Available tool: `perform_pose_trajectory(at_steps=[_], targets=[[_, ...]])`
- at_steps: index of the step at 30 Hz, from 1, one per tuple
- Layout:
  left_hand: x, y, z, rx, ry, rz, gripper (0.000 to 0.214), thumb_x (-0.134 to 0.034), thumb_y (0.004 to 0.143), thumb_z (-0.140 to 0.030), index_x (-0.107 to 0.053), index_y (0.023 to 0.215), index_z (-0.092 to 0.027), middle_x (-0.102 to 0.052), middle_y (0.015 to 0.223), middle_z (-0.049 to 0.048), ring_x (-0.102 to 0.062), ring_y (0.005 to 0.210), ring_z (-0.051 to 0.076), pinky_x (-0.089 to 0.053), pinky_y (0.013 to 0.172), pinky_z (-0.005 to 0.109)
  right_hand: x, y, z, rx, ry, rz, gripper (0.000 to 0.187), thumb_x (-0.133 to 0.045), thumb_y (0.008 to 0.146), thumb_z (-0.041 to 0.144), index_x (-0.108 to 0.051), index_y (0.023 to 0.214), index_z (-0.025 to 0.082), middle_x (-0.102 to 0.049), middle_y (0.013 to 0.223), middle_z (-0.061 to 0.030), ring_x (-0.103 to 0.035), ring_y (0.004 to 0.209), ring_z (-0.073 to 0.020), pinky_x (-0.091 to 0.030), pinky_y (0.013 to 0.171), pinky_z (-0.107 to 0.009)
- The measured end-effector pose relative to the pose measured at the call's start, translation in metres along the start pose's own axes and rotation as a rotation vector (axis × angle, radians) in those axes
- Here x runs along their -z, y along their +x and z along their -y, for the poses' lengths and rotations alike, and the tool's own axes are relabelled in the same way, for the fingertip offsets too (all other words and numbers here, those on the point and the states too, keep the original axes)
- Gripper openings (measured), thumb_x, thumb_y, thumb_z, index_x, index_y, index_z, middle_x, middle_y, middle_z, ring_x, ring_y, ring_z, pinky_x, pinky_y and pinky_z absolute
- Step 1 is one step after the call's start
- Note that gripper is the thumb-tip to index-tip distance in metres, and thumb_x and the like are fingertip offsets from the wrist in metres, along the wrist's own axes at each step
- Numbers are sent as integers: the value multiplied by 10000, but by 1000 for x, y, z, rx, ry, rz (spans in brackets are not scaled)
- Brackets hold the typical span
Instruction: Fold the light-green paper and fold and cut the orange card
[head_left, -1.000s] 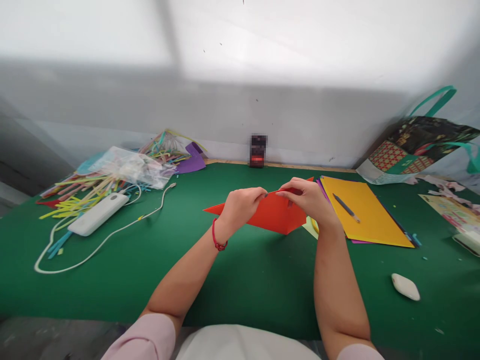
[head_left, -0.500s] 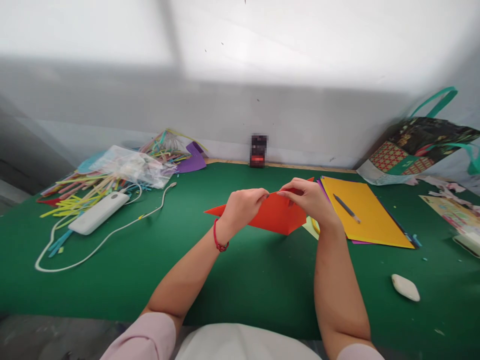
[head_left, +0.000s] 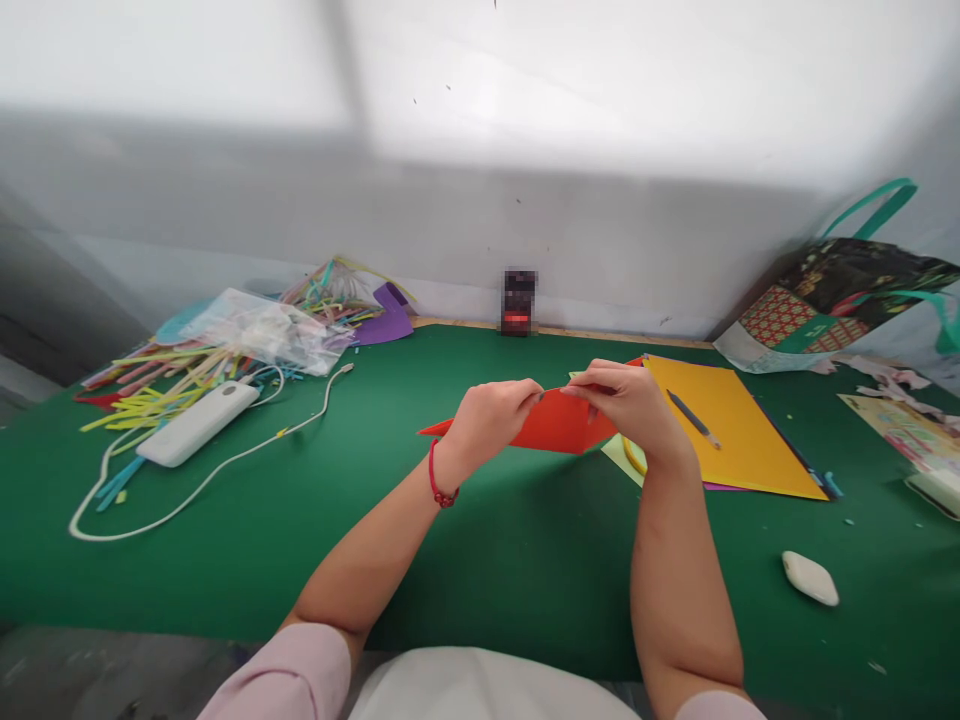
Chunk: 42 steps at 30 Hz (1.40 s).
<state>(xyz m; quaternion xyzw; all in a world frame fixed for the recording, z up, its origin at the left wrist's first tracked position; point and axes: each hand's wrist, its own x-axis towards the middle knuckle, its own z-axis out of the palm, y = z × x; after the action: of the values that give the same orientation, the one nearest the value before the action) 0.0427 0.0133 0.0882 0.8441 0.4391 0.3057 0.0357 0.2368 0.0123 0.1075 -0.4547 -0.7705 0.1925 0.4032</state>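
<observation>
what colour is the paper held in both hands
The paper is bright orange-red, as the head view shows.

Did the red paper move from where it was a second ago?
Yes, the red paper moved slightly right, judged against the yellow paper: its right tip now appears closer to that sheet's far left corner.

I hold the red paper (head_left: 553, 425) by its top edge, left of the yellow sheet (head_left: 750, 430). It's bent and raised on a slant, one pointed end facing away from that sheet.

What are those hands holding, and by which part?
A red paper sheet, pinched along its upper edge by the left hand and the right hand.
</observation>
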Motion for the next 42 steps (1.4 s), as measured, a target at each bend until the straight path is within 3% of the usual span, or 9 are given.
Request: perform_pose_trajectory(at_steps=[3,7,14,19,28,36,42], targets=[[5,0,2,0,4,84,224,-437,892,-201,-654,841,-228,-690,712,-12,-583,583,120,-335,510,223,4,-2,0,-4,-29,-10,229,-601,819,352,-646,639,218,-544,637,4,-502,488,-115,-397,517,-282],[22,1,15,58,12,160,199,-510,855,-252,-653,719,-225,-622,570,-26,-531,504,116,-294,463,229,19,-6,-9,-52,-26,-124,220,-625,792,377,-651,641,220,-555,625,2,-509,503,-125,-406,510,-281],[49,0,33,223,-319,161,177,-560,801,-268,-649,663,-200,-689,654,-29,-547,519,95,-351,454,206,40,-15,-28,-172,72,-295,206,-698,711,403,-668,620,220,-542,598,12,-517,437,-122,-401,456,-289],[45,2,31,230,-489,7,232,-581,798,-376,-666,710,-178,-709,687,19,-596,574,122,-409,486,219,42,-15,-26,-216,147,-347,251,-728,662,444,-653,588,216,-519,563,21,-506,400,-120,-402,429,-291],[37,8,27,301,-781,-142,339,-658,723,-494,-631,704,-156,-691,675,38,-637,630,142,-489,559,239,44,-17,-23,-221,154,-390,236,-724,664,427,-641,592,217,-516,538,24,-487,390,-115,-397,408,-284],[28,7,25,264,-839,-19,254,-615,784,-397,-663,830,-152,-716,847,67,-665,779,161,-536,691,272,44,-18,-24,-229,188,-430,196,-717,669,394,-650,600,224,-514,515,33,-472,375,-108,-402,403,-279],[21,8,19,263,-900,-61,299,-646,758,-386,-691,957,-167,-715,935,59,-643,801,158,-534,672,265,44,-18,-24,-230,179,-421,189,-715,672,384,-649,599,223,-517,510,31,-470,377,-108,-409,398,-275]])
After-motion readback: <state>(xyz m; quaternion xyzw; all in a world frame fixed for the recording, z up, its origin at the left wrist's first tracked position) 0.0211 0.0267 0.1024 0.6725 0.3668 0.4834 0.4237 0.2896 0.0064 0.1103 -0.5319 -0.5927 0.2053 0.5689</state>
